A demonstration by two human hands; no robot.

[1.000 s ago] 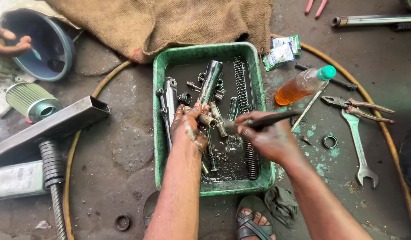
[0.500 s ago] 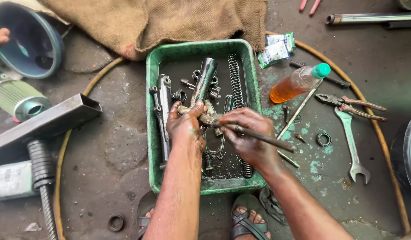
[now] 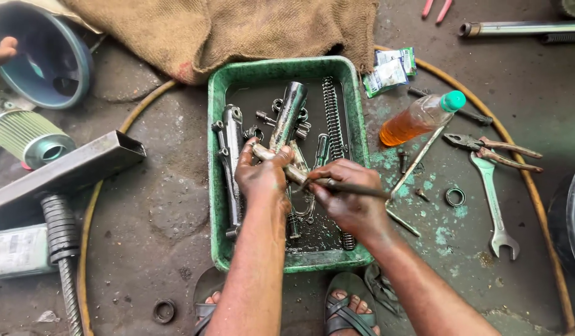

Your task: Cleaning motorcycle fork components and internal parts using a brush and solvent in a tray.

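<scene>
My left hand (image 3: 261,175) grips a short greasy metal rod (image 3: 281,163) over a green plastic tray (image 3: 216,130). My right hand (image 3: 345,200) holds a dark brush (image 3: 353,187) whose tip touches the rod's right end. The tray holds dark oily liquid, a chrome tube (image 3: 288,114), a long coil spring (image 3: 333,124), a fork leg casting (image 3: 232,155) and several small bolts and rings. Both hands are smeared with grease.
An orange-filled bottle with a green cap (image 3: 420,118), pliers (image 3: 491,149), a spanner (image 3: 496,205) and a ring (image 3: 454,197) lie right of the tray. Burlap sack (image 3: 225,28) behind. A square steel tube (image 3: 63,171), air filter (image 3: 27,138) and blue bowl (image 3: 51,59) stand left. Another person's hand (image 3: 1,51) is far left.
My right hand swung the brush from pointing up-right to lying nearly level, working its tip along the rod. My left hand turned the rod slightly. The view shifted a little.
</scene>
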